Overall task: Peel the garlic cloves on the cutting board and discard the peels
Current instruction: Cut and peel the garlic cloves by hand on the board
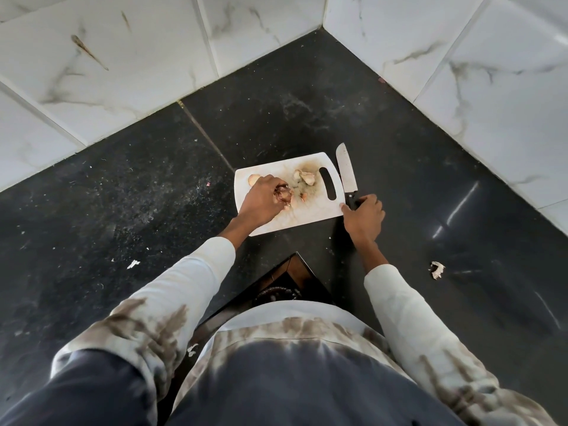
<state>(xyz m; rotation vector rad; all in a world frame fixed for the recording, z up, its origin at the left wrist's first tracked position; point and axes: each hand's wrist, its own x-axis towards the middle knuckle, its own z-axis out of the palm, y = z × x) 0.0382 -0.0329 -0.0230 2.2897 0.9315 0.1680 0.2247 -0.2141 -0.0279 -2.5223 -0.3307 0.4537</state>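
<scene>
White, black and brown

The flat white plastic cutting board (307, 210) has a brown stain (near its slot) and lies on the speckled black stone counter (399, 133) under grey-veined white marble wall tiles (123, 56).
</scene>
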